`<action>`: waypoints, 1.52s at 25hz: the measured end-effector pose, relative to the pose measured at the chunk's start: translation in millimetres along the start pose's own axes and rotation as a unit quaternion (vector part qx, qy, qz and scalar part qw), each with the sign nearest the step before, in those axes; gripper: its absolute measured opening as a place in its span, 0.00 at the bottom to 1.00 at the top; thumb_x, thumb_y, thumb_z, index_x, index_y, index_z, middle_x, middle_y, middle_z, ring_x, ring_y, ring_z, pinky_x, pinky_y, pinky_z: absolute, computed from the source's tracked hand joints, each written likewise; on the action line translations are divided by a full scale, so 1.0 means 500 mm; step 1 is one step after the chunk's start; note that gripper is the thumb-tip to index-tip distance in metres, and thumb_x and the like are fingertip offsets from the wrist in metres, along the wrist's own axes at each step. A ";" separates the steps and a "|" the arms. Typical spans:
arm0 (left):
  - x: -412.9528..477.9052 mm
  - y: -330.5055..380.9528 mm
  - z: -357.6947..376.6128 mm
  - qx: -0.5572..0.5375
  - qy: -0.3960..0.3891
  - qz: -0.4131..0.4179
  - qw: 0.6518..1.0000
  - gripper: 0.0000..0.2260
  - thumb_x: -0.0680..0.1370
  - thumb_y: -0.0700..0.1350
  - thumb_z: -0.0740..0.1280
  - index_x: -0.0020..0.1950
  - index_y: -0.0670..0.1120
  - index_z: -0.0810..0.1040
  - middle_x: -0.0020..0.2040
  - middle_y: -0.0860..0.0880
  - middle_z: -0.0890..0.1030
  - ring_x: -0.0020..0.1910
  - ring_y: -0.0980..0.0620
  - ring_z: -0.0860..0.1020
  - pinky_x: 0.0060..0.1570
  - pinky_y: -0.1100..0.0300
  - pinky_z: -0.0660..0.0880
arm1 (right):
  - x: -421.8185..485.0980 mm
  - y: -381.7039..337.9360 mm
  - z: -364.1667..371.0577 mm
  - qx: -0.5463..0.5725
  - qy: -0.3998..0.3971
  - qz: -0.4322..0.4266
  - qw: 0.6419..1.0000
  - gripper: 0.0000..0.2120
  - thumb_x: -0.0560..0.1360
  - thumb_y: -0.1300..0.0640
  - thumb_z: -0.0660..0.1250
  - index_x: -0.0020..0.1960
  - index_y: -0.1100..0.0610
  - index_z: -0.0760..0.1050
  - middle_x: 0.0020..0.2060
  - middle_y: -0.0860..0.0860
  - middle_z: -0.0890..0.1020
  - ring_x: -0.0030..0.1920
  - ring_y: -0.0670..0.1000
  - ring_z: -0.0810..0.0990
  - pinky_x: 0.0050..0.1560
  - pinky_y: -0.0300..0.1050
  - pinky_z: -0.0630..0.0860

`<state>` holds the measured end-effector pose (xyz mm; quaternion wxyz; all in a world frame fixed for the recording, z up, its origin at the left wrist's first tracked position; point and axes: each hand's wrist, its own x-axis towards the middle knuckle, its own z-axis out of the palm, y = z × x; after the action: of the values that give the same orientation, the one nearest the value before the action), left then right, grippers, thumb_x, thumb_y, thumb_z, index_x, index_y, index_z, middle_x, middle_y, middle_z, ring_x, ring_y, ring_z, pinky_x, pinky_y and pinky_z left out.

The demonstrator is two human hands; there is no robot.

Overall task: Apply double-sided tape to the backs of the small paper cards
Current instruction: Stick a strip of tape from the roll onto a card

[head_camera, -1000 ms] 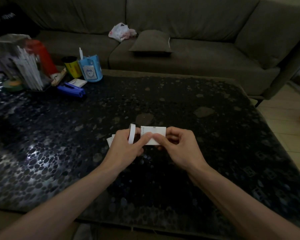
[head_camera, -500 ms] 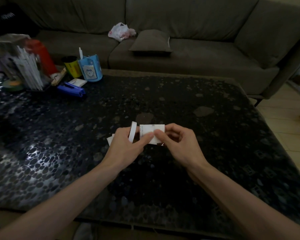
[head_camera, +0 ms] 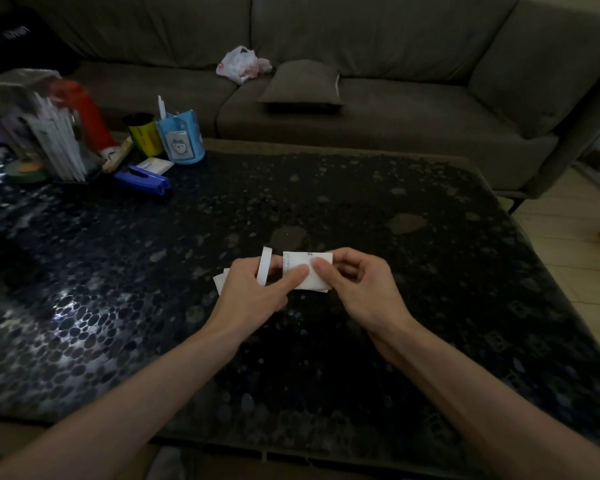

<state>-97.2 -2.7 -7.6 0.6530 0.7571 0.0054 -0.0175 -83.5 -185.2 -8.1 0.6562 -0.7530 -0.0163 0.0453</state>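
White paper card point(head_camera: 307, 271), thin, flat, rectangular, sits at mid-view just above the glossy pebble-pattern bench point(head_camera: 326, 358). R hand point(head_camera: 357, 289), at 3 o'clock of card, pinches its edge, prob. to steady it. L hand point(head_camera: 253, 292), at 9 o'clock, grips narrow white tape roll point(head_camera: 264, 266), thumb pressing card face, likely smoothing tape. Spare cards point(head_camera: 220, 282) are partly hidden beneath L hand.

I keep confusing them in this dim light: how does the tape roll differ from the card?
The tape roll is a narrow ring, seen edge-on; the card is a flat rectangle facing the camera. The roll hangs on the left hand alone; both it and the right hand pinch the card. Both are white.
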 end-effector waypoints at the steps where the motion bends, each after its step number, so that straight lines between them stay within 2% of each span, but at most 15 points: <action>1: 0.002 -0.001 -0.001 -0.015 0.002 -0.005 1.000 0.04 0.77 0.52 0.76 0.49 0.54 0.89 0.31 0.53 0.83 0.28 0.60 0.78 0.30 0.69 0.73 | 0.000 -0.002 0.000 -0.006 0.002 -0.013 1.000 0.04 0.78 0.49 0.73 0.49 0.40 0.84 0.48 0.39 0.87 0.51 0.39 0.86 0.49 0.40 0.84; 3: 0.006 -0.001 -0.004 -0.024 0.000 -0.008 1.000 0.04 0.77 0.53 0.76 0.50 0.56 0.89 0.31 0.52 0.82 0.29 0.58 0.77 0.30 0.66 0.74 | -0.004 -0.001 0.003 0.006 -0.003 -0.021 1.000 0.04 0.77 0.48 0.73 0.52 0.42 0.85 0.49 0.39 0.87 0.52 0.40 0.86 0.50 0.41 0.84; 5: 0.008 -0.001 -0.007 -0.011 0.003 0.001 1.000 0.03 0.77 0.54 0.75 0.49 0.58 0.88 0.33 0.50 0.84 0.32 0.55 0.79 0.33 0.62 0.78 | -0.007 -0.002 0.005 0.038 -0.009 -0.002 0.999 0.09 0.74 0.46 0.75 0.54 0.45 0.84 0.49 0.41 0.87 0.51 0.41 0.86 0.51 0.42 0.84; 7: 0.005 0.000 -0.006 -0.010 0.002 0.007 1.000 0.03 0.78 0.54 0.74 0.49 0.58 0.88 0.32 0.50 0.83 0.30 0.56 0.78 0.32 0.64 0.76 | -0.005 -0.001 0.002 0.031 -0.007 0.013 0.999 0.07 0.75 0.48 0.75 0.52 0.46 0.85 0.47 0.42 0.88 0.50 0.42 0.87 0.51 0.43 0.84; 10: 0.004 0.005 -0.007 0.008 0.002 0.015 1.000 0.05 0.78 0.54 0.73 0.50 0.57 0.89 0.30 0.50 0.81 0.29 0.59 0.75 0.31 0.69 0.72 | -0.004 -0.002 0.000 0.002 0.009 -0.008 1.000 0.03 0.78 0.52 0.74 0.51 0.47 0.85 0.47 0.42 0.88 0.49 0.41 0.87 0.50 0.41 0.84; 14: 0.002 0.014 -0.009 0.008 0.005 0.016 1.000 0.04 0.79 0.51 0.73 0.46 0.58 0.88 0.33 0.46 0.83 0.31 0.57 0.78 0.33 0.67 0.75 | -0.010 -0.001 0.007 0.021 0.002 -0.018 1.000 0.09 0.76 0.49 0.76 0.55 0.45 0.83 0.48 0.40 0.87 0.51 0.41 0.86 0.48 0.36 0.83; 20: 0.009 0.016 -0.011 0.045 -0.017 -0.009 0.999 0.12 0.79 0.54 0.72 0.45 0.47 0.88 0.30 0.50 0.81 0.30 0.57 0.77 0.33 0.68 0.73 | -0.009 0.002 0.004 -0.012 0.016 -0.002 1.000 0.04 0.78 0.51 0.75 0.52 0.47 0.85 0.48 0.43 0.88 0.50 0.41 0.86 0.56 0.46 0.84; 24: 0.009 0.015 -0.012 0.045 -0.008 0.013 0.999 0.09 0.79 0.53 0.72 0.45 0.50 0.88 0.34 0.51 0.85 0.32 0.59 0.82 0.34 0.69 0.75 | -0.013 -0.004 0.005 -0.018 0.009 -0.009 1.000 0.05 0.77 0.48 0.75 0.52 0.44 0.84 0.47 0.39 0.87 0.49 0.39 0.86 0.51 0.41 0.83; 28: 0.011 0.018 -0.016 0.050 -0.025 0.013 0.998 0.08 0.80 0.53 0.72 0.43 0.54 0.88 0.31 0.53 0.84 0.31 0.62 0.80 0.32 0.72 0.73 | -0.012 -0.008 0.006 -0.035 0.014 -0.003 0.999 0.04 0.79 0.49 0.73 0.53 0.45 0.85 0.48 0.40 0.87 0.50 0.39 0.86 0.55 0.46 0.83; 32: 0.014 0.017 -0.022 0.043 -0.013 0.029 0.999 0.04 0.79 0.51 0.74 0.48 0.54 0.88 0.34 0.56 0.85 0.33 0.64 0.82 0.34 0.73 0.73 | -0.017 -0.012 0.005 -0.004 0.003 0.008 1.000 0.07 0.78 0.49 0.74 0.55 0.46 0.85 0.48 0.40 0.88 0.50 0.40 0.87 0.58 0.48 0.83; 36: 0.010 0.016 -0.020 0.034 -0.021 0.017 0.999 0.05 0.79 0.52 0.73 0.48 0.55 0.89 0.34 0.53 0.85 0.33 0.62 0.81 0.34 0.71 0.74 | -0.015 -0.009 0.007 -0.013 0.006 0.007 1.000 0.09 0.78 0.51 0.75 0.57 0.48 0.85 0.48 0.41 0.88 0.50 0.42 0.87 0.60 0.50 0.83; 38: 0.011 0.019 -0.023 0.031 -0.026 0.011 0.999 0.04 0.78 0.52 0.74 0.48 0.55 0.88 0.37 0.53 0.87 0.35 0.61 0.83 0.36 0.70 0.75 | -0.014 -0.009 0.006 -0.006 0.004 0.007 1.000 0.09 0.78 0.51 0.75 0.57 0.48 0.85 0.48 0.41 0.88 0.50 0.42 0.87 0.59 0.51 0.83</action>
<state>-91.4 7.1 3.5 0.6294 0.7762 -0.0203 -0.0305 -90.5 -182.2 -3.8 0.6512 -0.7574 -0.0086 0.0469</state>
